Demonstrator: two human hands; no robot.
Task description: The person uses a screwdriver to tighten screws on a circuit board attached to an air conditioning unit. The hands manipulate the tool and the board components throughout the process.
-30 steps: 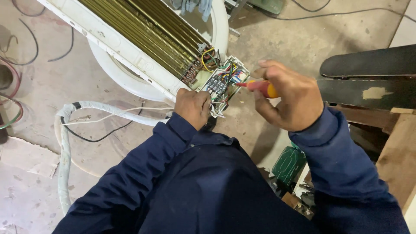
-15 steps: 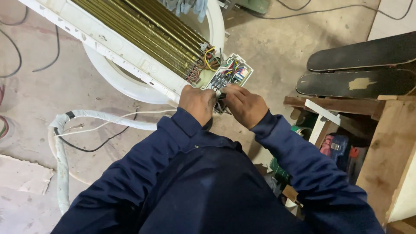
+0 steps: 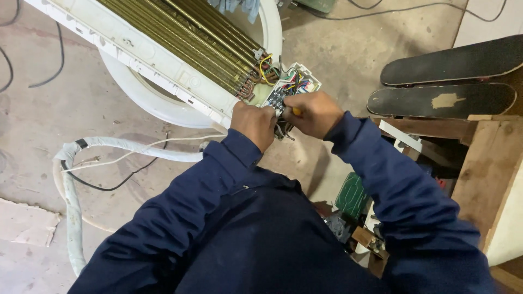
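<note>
On the far left of the dusty floor [image 3: 65,98], a white wrapped hose [image 3: 71,179] bends in a big curve, and a thin black wire [image 3: 117,182] lies beside it. Next to that, a long white air cooler [image 3: 163,65] with its cover off lies across a round white tub [image 3: 147,98]. Rows of gold metal fins [image 3: 201,38] show inside the cooler.

At the right end of the cooler sits a small control board [image 3: 283,90] with a bunch of colored wires [image 3: 269,65] in yellow, red and blue. Both hands meet right at this board. The left hand [image 3: 253,122] is curled into a loose fist at the lower edge of the board, and its fingers pinch something small there; what it is cannot be made out. The right hand [image 3: 313,111] is closed tight around a screwdriver [image 3: 296,110]. Only a bit of its orange handle peeks out between the fingers, and its tip is hidden against the board. The two hands almost touch each other. Both arms wear dark blue sleeves [image 3: 381,179].

To the right, two black skateboards [image 3: 452,60] lie side by side on a wooden bench [image 3: 490,163]. Under the right arm, a green circuit board [image 3: 351,196] rests low among small bits and pieces.
</note>
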